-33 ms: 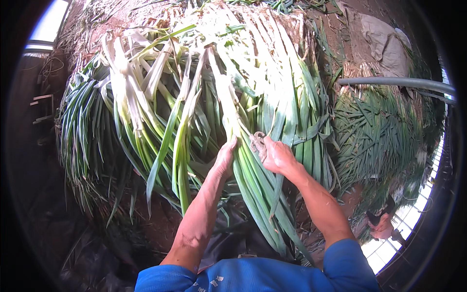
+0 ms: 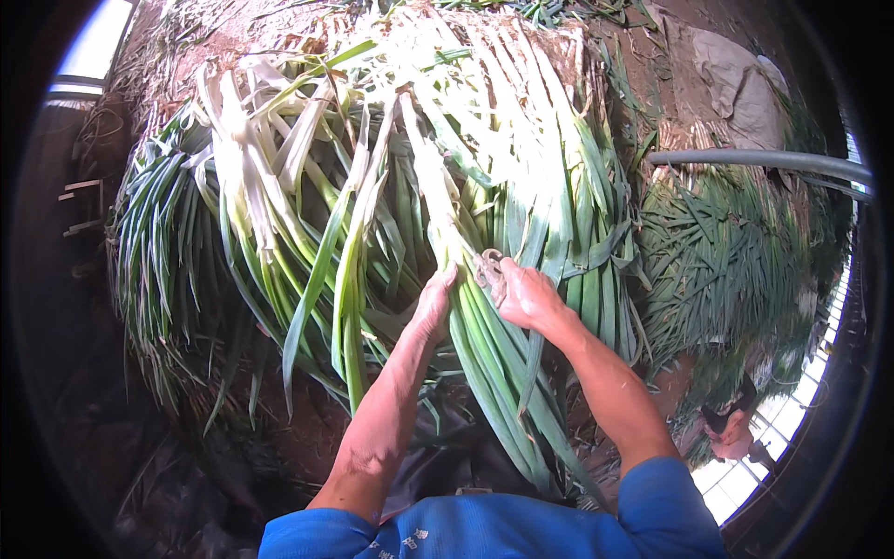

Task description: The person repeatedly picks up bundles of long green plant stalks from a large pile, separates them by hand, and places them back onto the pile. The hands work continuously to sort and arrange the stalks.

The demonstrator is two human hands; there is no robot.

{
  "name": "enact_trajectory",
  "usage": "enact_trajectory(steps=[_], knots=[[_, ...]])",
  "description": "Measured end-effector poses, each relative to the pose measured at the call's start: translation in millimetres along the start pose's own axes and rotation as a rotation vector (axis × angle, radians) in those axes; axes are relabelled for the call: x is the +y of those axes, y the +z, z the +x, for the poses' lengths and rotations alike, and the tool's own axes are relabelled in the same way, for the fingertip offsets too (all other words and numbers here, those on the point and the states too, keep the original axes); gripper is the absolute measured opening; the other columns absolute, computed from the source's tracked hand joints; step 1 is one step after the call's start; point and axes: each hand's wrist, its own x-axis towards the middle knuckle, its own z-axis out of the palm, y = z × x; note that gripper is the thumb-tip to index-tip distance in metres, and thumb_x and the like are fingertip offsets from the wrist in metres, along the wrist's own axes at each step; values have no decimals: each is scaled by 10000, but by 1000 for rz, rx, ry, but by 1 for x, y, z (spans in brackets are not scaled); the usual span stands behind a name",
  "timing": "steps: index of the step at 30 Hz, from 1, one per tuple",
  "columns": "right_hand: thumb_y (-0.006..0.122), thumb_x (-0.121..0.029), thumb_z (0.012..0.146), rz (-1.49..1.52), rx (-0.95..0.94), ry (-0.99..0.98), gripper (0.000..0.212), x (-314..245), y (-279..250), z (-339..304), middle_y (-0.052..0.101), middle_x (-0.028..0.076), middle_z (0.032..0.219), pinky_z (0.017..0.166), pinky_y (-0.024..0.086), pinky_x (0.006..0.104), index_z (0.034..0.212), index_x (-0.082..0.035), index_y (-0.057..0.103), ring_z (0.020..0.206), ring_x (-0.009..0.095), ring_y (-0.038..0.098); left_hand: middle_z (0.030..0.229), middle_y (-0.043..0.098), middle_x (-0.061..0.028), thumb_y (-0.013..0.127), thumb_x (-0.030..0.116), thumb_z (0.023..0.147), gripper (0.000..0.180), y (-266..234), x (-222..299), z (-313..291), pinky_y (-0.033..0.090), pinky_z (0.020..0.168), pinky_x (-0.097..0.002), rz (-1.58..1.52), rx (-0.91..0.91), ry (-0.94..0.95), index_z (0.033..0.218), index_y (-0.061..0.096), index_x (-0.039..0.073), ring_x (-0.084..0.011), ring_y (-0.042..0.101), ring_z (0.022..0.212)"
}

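My left hand (image 2: pixel 436 300) is closed round a large green onion (image 2: pixel 494 359), with its pale shank pointing away from me and its long green leaves hanging toward my body. Just right of it, my right hand (image 2: pixel 529 294) pinches a curled, withered grey-brown strip (image 2: pixel 488 268) against the stalk. What kind of strip it is, I cannot make out for sure. Beyond both hands lies a heap of large green onions (image 2: pixel 568 186), roots at the far side. To the left, several peeled white-stemmed onions (image 2: pixel 237 140) rest on more green leaves.
A grey metal bar (image 2: pixel 773 160) crosses at the right above another onion pile (image 2: pixel 726 242). A pale sack (image 2: pixel 740 79) lies at the back right. Dark sheeting (image 2: pixel 177 484) covers the lower left. Near a bright grid at lower right is a pinkish shape (image 2: pixel 731 433), too small to name.
Both hands keep their hold and have barely moved. The curled strip at my right hand has shifted slightly up and to the left.
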Motion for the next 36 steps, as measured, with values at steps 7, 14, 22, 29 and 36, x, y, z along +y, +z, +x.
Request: enact_trajectory(steps=[7,14,22,29,36], knots=[[603,-315,983,22,54,61,411,-26,15,100,718,361,921,860,560,602,1118,73,623,905,537,719,1139,708,-70,652,441,1050,505,-13,-16,3,598,893,-417,43,4,70,1398,571,84,-208,699,977],[613,-380,976,-6,180,-3,446,-35,26,206,736,325,1024,885,579,541,1122,37,670,964,488,730,1118,699,-64,646,395,1055,448,-22,-10,0,580,887,-388,109,0,56,1361,578,74,-195,685,952],[497,-215,1047,1444,-390,18,300,21,32,241,732,153,1092,759,581,351,1212,-6,635,855,223,684,1067,740,-73,772,143,952,368,16,45,-47,595,877,-354,24,-114,173,1268,645,4,-173,717,906],[512,-190,1116,2196,-532,129,308,-74,9,187,673,117,1265,628,464,190,1339,-11,623,790,88,563,1000,703,-47,778,187,961,358,8,127,-162,565,803,-298,220,267,500,1237,655,-3,-128,669,856],[515,-164,1109,2334,-234,227,263,-15,21,186,679,146,1173,617,470,205,1300,-3,596,796,133,598,1048,728,-128,752,316,990,468,-145,262,-151,554,873,-400,942,734,560,1260,657,-54,-259,691,906]])
